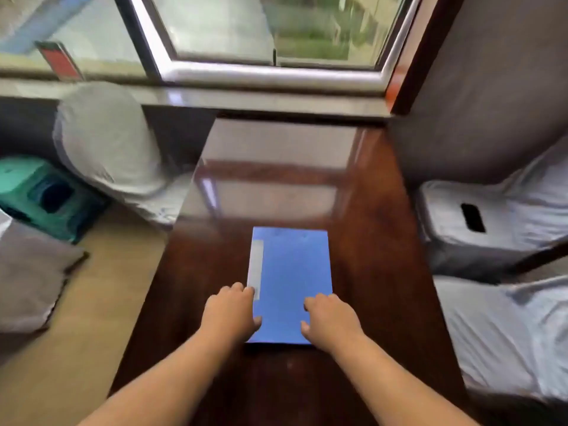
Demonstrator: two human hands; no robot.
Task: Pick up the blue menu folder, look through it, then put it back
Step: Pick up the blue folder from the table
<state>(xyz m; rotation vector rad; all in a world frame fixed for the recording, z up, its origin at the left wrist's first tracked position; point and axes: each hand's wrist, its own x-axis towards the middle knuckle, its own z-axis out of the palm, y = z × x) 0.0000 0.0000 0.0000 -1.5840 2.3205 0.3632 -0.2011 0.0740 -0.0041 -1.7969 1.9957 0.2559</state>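
Two bare forearms reach forward from the bottom of the view, and both hands rest on the near end of the blue menu folder (290, 284), which lies closed and flat on the glossy dark wooden surface (378, 272). Left hand (232, 312) curls over the folder's near left edge beside a pale spine label (256, 265), while right hand (330, 318) presses on the near right corner, fingers bent and thumb on the cover; neither hand has lifted it. White-covered seats (491, 333) flank the surface, and a window (261, 41) stands beyond its far end.
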